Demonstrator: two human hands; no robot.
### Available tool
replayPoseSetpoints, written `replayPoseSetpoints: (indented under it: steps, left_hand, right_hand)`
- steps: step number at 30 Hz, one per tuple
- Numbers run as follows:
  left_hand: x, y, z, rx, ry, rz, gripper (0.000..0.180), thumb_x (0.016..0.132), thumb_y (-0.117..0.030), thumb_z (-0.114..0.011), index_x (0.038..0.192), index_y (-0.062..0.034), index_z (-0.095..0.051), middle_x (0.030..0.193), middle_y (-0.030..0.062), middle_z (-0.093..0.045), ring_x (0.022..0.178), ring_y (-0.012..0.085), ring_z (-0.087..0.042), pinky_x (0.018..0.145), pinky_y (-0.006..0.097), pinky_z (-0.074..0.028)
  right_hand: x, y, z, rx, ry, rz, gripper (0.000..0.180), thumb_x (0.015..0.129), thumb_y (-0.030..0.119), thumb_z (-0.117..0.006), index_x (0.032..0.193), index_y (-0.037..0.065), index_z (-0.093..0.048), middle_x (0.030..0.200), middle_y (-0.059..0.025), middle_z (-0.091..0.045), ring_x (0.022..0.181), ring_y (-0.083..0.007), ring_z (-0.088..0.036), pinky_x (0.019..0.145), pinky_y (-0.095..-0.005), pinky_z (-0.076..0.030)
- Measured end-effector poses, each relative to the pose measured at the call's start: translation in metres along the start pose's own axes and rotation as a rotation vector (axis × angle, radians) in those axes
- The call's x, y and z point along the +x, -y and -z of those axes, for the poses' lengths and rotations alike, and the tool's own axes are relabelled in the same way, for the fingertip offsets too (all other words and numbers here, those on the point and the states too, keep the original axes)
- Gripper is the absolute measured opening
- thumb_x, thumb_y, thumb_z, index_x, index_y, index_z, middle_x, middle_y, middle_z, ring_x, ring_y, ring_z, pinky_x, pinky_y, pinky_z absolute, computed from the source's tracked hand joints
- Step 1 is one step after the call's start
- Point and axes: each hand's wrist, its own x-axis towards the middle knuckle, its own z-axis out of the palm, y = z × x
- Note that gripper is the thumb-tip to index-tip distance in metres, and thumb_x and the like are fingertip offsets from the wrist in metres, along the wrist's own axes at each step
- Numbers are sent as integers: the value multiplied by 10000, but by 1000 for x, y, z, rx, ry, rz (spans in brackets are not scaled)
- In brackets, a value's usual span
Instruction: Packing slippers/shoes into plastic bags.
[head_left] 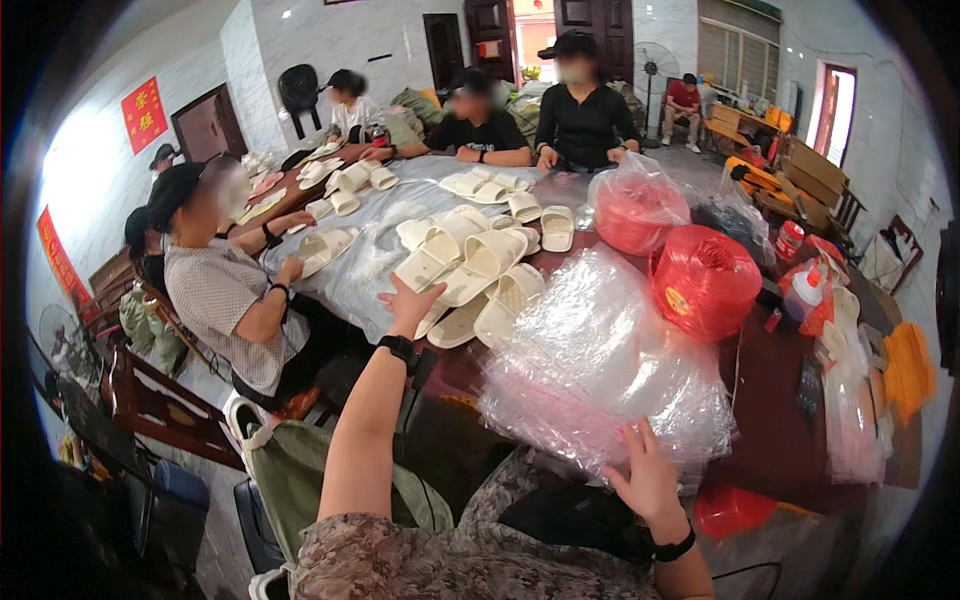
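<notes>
left hand (412, 303): fingers spread on cream slippers (470, 268) | right hand (648, 478): fingers open on clear bags (590, 370)

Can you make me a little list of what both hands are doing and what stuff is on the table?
Left hand: open, reaching onto the cream slippers
Right hand: open, resting on the stack of clear plastic bags
Beside the bags: two red twine spools
Table: dark wood, partly covered with plastic sheet
Others: several people seated around it, more slippers near them
</notes>
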Motion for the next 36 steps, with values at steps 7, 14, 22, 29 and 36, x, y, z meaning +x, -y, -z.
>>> replayPoseSetpoints:
  steps: [7, 14, 22, 29, 36]
  left_hand:
    - [69, 66, -15, -515, -226, 27, 1077, 704, -278, -871, 1439, 116, -189, 1293, 250, -531, 1156, 357, -552, 966, 472, -462]
    - [53, 47, -15, -1235, 273, 205, 311, 852, -177, -751, 1069, -29, -585, 1027, 98, -622, 879, 231, -611, 688, 325, -553]
    - [-12, -9, 0, -1004, 558, 252, 512, 870, -188, -727, 1292, -51, -470, 1217, 85, -456, 981, 269, -523, 841, 431, -559]
    - [4, 27, -39, -1276, 588, 336, 323, 929, -87, -601, 1183, 39, -445, 1106, 226, -512, 875, 321, -590, 710, 346, -576]
    - [-38, 12, -13, -1291, 310, 217, 173, 881, -1, -583, 1051, 17, -556, 926, 128, -611, 695, 220, -621, 631, 310, -575]
  right_hand:
    - [-6, -1, -4, 161, 24, 116, 763, 785, 364, -747, 1383, 6, -438, 1481, -329, -299, 1232, -477, -481, 960, -477, -463]
    - [-2, -5, -8, 167, 37, 58, 772, 782, 369, -750, 1370, -25, -444, 1468, -353, -296, 1276, -495, -433, 997, -469, -440]
    - [6, -10, -14, 133, 22, 71, 789, 779, 373, -750, 1408, 25, -425, 1479, -320, -309, 1218, -485, -484, 965, -479, -453]
    - [-4, -10, -16, 186, 19, 97, 790, 774, 365, -760, 1410, 32, -430, 1487, -312, -297, 1277, -479, -433, 998, -480, -433]
    - [-7, -10, -15, 323, 89, -2, 761, 775, 361, -764, 1376, 6, -462, 1489, -304, -300, 1284, -470, -432, 1022, -480, -416]
